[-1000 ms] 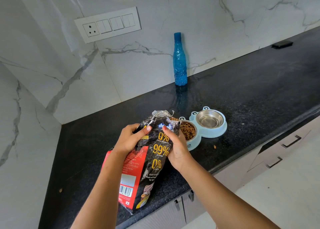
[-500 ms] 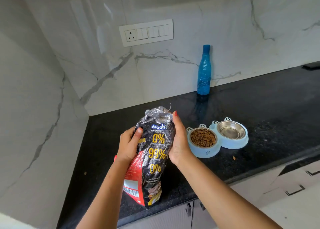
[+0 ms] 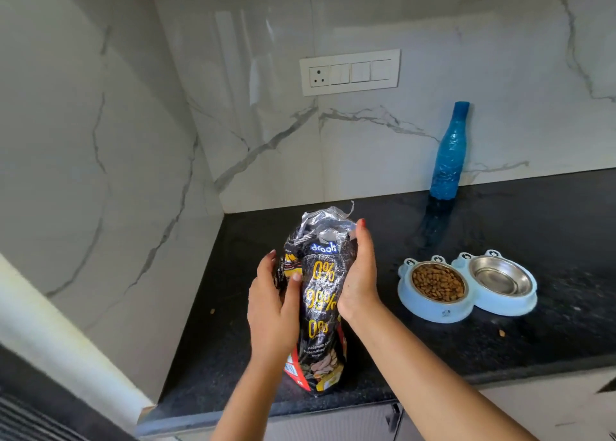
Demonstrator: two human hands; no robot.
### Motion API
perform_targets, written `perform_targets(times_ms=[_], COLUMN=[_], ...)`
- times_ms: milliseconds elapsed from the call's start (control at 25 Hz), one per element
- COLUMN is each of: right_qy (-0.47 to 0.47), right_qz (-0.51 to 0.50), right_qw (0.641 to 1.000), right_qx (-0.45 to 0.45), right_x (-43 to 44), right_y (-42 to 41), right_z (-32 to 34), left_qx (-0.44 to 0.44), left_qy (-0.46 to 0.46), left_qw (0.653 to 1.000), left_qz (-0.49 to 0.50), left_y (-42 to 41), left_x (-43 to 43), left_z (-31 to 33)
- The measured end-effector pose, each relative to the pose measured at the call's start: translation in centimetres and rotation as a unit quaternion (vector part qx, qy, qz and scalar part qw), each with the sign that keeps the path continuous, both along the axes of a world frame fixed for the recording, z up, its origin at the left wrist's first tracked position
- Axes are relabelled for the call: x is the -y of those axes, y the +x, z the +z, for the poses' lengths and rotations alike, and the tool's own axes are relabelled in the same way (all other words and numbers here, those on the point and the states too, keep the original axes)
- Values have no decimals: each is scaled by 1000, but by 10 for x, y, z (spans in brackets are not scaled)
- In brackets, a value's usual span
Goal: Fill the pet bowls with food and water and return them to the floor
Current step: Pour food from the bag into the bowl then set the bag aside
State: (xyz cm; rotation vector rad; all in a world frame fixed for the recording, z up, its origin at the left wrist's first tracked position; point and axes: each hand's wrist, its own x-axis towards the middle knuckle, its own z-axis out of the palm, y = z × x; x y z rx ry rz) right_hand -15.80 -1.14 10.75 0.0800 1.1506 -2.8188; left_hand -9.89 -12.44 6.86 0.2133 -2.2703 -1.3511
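A black and red pet food bag [image 3: 320,294] stands upright on the black counter [image 3: 500,347], its crumpled silver top open. My left hand [image 3: 273,310] grips its left side and my right hand [image 3: 358,277] presses flat against its right side. To the right sits a light blue double pet bowl [image 3: 433,310]. Its left steel bowl holds brown kibble [image 3: 437,282]; its right steel bowl [image 3: 501,279] holds nothing I can see. A blue water bottle [image 3: 448,150] stands capped against the back wall.
Two loose kibble pieces lie on the counter, one [image 3: 501,333] right of the bowls' front and one [image 3: 212,311] at the left. A switch plate [image 3: 350,72] is on the marble wall. Drawers [image 3: 550,407] run below the counter edge.
The bag has been stood more upright and shifted left, away from the bowls. My view has swung left and up, so the bowls and bottle now appear further right.
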Motion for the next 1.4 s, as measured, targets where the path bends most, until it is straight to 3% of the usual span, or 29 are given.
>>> perform_targets(times_ms=[80,280,440,560,760,1000,1200,1400], right_qy=[32,184,268,305,301,401,487,496], right_qz=[14,12,71,107,128,234,311,301], right_qw=[999,983,961,946,945,882,799,791], right_qx=[9,-1,-4,-17,5,-84,-168,-192], right_x=[3,-12,-20,-13,-5,49,95,135], right_y=[5,3,13,28,42,27,26,24], right_z=[2,-20,-51,-92,-100,-95,-85,-88], left_qx=[-9,55,27,4,-20,-59,-40,24], left_qy=[-27,-98,-111,-116,-91,-67,-50,-45], left_qw=[997,988,985,984,990,992,986,987], left_qz=[72,106,127,137,107,86,151,150], left_y=[23,33,27,25,26,26,35,45], left_x=[-27,-57,-58,-58,-35,41,102,136], left_z=[-6,-34,-39,-40,-40,-39,-38,-29])
